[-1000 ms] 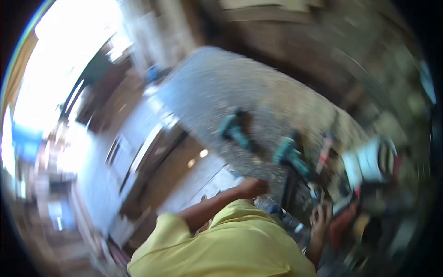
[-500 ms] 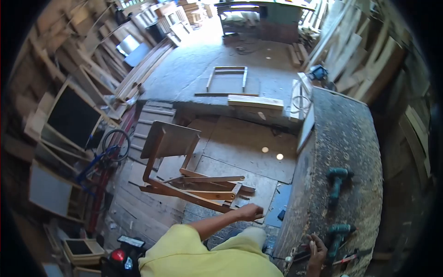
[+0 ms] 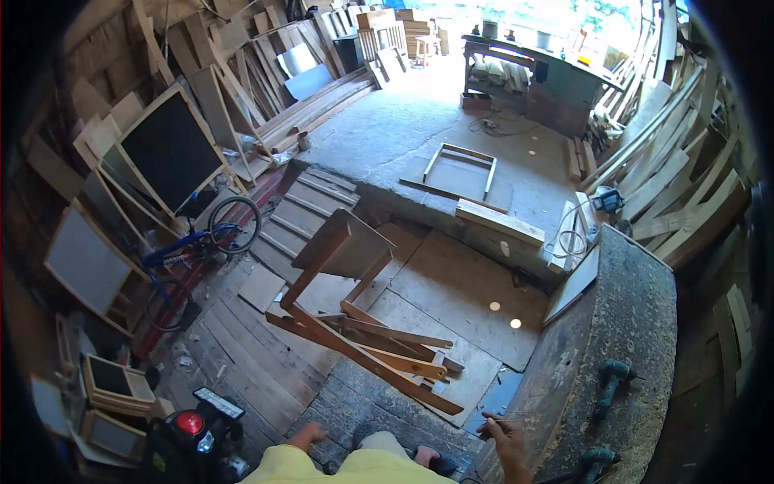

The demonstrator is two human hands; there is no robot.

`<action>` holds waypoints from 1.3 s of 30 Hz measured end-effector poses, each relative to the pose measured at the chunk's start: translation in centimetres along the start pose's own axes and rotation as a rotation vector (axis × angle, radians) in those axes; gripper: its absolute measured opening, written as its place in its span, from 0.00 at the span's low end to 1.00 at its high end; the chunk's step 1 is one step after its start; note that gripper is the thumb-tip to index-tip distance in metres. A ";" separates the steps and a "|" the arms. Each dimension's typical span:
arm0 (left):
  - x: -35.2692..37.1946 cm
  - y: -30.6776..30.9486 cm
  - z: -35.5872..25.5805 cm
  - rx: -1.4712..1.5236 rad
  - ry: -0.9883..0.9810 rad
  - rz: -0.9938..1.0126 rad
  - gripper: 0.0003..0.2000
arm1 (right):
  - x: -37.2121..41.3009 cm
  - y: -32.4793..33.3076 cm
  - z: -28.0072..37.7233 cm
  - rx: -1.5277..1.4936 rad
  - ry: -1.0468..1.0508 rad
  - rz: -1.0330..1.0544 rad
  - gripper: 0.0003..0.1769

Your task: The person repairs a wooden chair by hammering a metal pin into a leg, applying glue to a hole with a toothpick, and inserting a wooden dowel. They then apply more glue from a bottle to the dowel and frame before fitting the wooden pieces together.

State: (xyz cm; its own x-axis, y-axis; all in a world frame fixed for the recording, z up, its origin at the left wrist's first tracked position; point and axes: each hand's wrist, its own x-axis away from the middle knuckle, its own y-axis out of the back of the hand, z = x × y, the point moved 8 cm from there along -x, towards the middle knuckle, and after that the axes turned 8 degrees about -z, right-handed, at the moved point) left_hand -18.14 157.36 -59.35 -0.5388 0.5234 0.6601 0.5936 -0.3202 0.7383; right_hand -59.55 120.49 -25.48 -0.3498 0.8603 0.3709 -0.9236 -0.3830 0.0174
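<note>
Low beside the yellow shirt, my left hand (image 3: 311, 434) hangs empty with its fingers loosely apart above the floorboards. My right hand (image 3: 506, 440) is raised left of the workbench (image 3: 637, 298), its fingers pinched on a thin stick (image 3: 497, 418). In front of me a folding wooden chair frame (image 3: 355, 351) with a flat panel (image 3: 343, 246) leans on the floor, touched by neither hand. Two green drills lie on the bench: one drill (image 3: 611, 383) further off, the other drill (image 3: 598, 461) near the bottom edge.
A blue bicycle (image 3: 193, 242) and framed boards (image 3: 169, 149) stand at the left. A raised concrete step (image 3: 379, 189) crosses ahead, with a wooden frame (image 3: 463, 169) beyond. Lumber (image 3: 677, 177) leans at the right. A red-lit vehicle part (image 3: 189, 422) is at lower left.
The view has swung, shifting the chair and bench right. My left hand has moved left and down, away from the chair. My right hand has come off the bench area, still holding the stick.
</note>
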 end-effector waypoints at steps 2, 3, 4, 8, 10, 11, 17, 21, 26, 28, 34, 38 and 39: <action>-1.8 -0.5 3.8 0.093 0.092 0.129 0.23 | 0.1 -2.3 -1.0 0.041 0.044 0.004 0.14; -1.1 -2.1 6.1 0.178 0.181 0.263 0.23 | 0.4 -3.5 -1.2 0.072 0.083 0.003 0.13; -1.0 -1.2 6.0 0.163 0.131 0.167 0.23 | 1.1 -5.3 -1.2 0.099 0.068 0.046 0.13; -4.5 4.0 0.9 0.231 -0.185 -0.116 0.23 | 3.1 -11.4 -1.3 0.135 0.069 0.015 0.11; -3.1 9.5 -4.7 0.349 -0.317 -0.080 0.21 | 3.8 -13.7 -2.8 0.152 0.007 0.025 0.11; -2.4 11.9 -7.1 0.474 -0.380 -0.135 0.20 | 3.9 -15.0 -3.1 0.172 0.040 0.038 0.10; 9.2 23.7 -18.8 0.794 -0.887 0.116 0.17 | 4.5 -23.5 -2.1 0.281 0.222 0.132 0.10; 14.5 26.0 -19.1 0.892 -1.037 0.282 0.13 | 4.4 -27.9 -1.4 0.187 0.101 0.184 0.10; 13.5 25.3 -16.1 1.088 -0.986 0.272 0.10 | 3.6 -31.6 -1.1 0.197 0.082 0.262 0.09; 12.7 25.2 -14.7 1.146 -0.926 0.237 0.10 | 3.5 -32.9 -0.8 0.192 0.067 0.298 0.09; 12.7 26.2 -11.4 1.102 -0.821 0.096 0.11 | 3.0 -35.9 0.1 0.253 0.070 0.382 0.10; 12.5 26.6 -10.4 1.139 -0.772 0.015 0.10 | 3.0 -37.5 0.1 0.328 0.071 0.451 0.10; 12.6 27.0 -10.0 1.106 -0.771 -0.031 0.10 | 3.1 -38.0 0.2 0.336 0.080 0.468 0.10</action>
State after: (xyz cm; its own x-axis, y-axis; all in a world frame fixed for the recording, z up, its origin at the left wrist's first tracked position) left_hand -14.86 147.45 -29.74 -0.3067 0.9429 0.1302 0.9514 0.3078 0.0124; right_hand -25.53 137.62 -24.83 -0.7314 0.5916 0.3394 -0.5719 -0.8031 0.1675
